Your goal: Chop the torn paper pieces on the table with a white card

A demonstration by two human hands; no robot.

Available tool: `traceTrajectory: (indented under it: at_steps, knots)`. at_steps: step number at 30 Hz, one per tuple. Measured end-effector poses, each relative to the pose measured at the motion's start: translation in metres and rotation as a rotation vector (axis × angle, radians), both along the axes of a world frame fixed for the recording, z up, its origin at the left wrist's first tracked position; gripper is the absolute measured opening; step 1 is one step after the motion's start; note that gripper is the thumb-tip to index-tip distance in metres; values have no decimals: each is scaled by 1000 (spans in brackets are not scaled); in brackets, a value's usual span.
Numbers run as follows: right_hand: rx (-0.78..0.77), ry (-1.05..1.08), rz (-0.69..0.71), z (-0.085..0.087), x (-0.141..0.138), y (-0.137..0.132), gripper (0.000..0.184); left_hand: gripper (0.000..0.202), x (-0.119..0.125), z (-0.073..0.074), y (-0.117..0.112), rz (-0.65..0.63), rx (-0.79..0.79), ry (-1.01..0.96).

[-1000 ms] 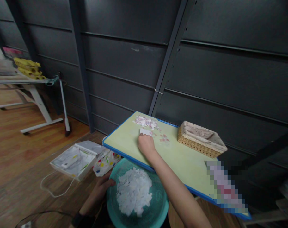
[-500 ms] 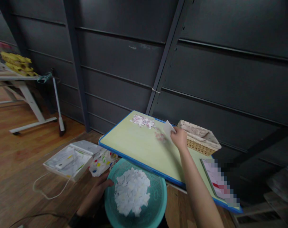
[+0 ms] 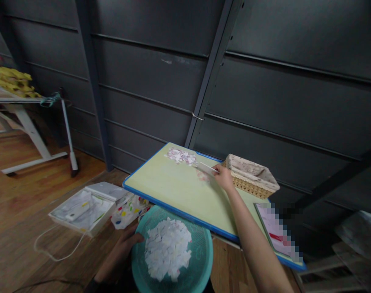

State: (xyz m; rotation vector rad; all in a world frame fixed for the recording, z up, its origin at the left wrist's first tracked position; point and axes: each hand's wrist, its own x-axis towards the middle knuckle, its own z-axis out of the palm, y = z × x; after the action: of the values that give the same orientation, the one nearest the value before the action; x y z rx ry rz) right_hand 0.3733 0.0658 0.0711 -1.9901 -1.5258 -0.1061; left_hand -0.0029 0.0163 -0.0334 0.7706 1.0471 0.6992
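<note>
My right hand [image 3: 223, 178] reaches over the pale green, blue-edged table [image 3: 173, 191] and pinches a small white card [image 3: 206, 168], held low over a few pinkish paper scraps [image 3: 203, 176]. A larger heap of paper scraps [image 3: 181, 156] lies at the table's far edge. My left hand [image 3: 126, 241] grips the rim of a teal basin [image 3: 200, 260] held below the table's near edge; the basin is full of white paper scraps [image 3: 167, 254].
A wicker basket [image 3: 251, 177] with a cloth lining stands just right of my right hand. A printed sheet [image 3: 278, 236] lies at the table's right end. On the wooden floor sit an open white box [image 3: 81, 207] and a dotted plastic bag [image 3: 127, 207]. A dark panelled wall rises behind.
My right hand swept with the card from beside the far heap toward the basket, then came back a little left and lowered the card over the small scraps. My left hand kept the basin.
</note>
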Motion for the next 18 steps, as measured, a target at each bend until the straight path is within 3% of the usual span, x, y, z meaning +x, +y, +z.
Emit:
traceTrajectory:
  at_steps: [4,8,13,18]
  knots:
    - [1,66,120,-2,4,-6,20,47,-1,1,-3,-27,26,2]
    - [20,77,174,-3,8,-13,19,45,-3,-6,-2,-22,53,-61]
    - [199,114,65,5,6,3,28,50,-2,-10,0,-27,26,-25]
    - [270,18,-74,14,-21,27,34,44,0,1,-5,-14,8,-77]
